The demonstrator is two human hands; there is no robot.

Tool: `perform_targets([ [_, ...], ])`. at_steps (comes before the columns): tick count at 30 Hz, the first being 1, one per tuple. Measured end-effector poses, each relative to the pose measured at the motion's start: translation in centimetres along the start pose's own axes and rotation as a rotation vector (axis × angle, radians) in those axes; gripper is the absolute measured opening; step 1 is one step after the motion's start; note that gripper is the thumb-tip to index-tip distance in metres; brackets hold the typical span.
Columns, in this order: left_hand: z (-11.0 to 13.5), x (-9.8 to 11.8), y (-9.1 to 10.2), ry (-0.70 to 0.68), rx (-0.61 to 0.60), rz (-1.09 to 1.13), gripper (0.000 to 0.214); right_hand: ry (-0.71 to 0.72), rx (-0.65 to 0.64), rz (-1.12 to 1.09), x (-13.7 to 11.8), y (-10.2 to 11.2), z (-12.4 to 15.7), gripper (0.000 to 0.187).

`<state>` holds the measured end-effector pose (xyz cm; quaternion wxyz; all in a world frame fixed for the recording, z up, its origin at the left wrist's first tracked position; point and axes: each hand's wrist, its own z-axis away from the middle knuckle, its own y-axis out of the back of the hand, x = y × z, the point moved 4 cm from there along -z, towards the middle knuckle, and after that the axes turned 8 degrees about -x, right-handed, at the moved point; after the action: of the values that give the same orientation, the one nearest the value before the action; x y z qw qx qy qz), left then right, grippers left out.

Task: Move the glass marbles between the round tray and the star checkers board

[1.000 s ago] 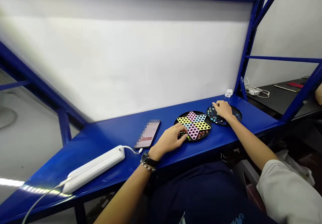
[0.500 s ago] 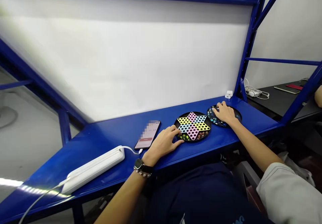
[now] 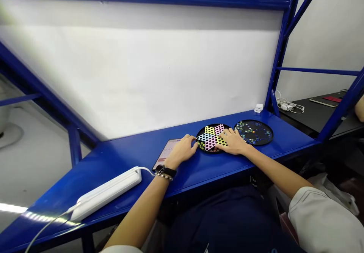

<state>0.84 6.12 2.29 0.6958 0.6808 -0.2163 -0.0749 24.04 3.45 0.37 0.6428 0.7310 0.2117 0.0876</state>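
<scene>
A round black game board (image 3: 211,140) with a pastel star of peg holes lies on the blue shelf (image 3: 127,162). My left hand (image 3: 182,150) rests against the board's left rim, fingers curled on the edge. My right hand (image 3: 233,141) lies on the board's right side, fingers bent over the star and gripping the rim. A round black tray (image 3: 256,132) scattered with small coloured marbles sits just right of the board, uncovered. A watch and a bead bracelet are on my left wrist.
A phone (image 3: 166,152) lies left of the board, partly under my left wrist. A white power strip (image 3: 108,192) with a cable sits at the shelf's front left. A white charger (image 3: 258,108) stands by the blue upright. A dark desk (image 3: 318,112) with cables is at the right.
My right hand left the marble tray and came to the board's right side. My left hand slid to the board's left rim. The board has turned and shifted slightly left.
</scene>
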Motion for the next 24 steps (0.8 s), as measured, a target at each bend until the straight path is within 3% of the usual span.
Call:
perform_targets([
  [13, 0.4, 2.0, -0.8, 0.157, 0.009, -0.156, 0.046, 0.008, 0.05, -0.011, -2.3, 0.5, 0.8, 0.052],
  [24, -1.1, 2.7, -1.8, 0.321, -0.039, -0.136, 0.051, -0.02, 0.059, 0.01, -2.9, 0.3, 0.8, 0.045],
])
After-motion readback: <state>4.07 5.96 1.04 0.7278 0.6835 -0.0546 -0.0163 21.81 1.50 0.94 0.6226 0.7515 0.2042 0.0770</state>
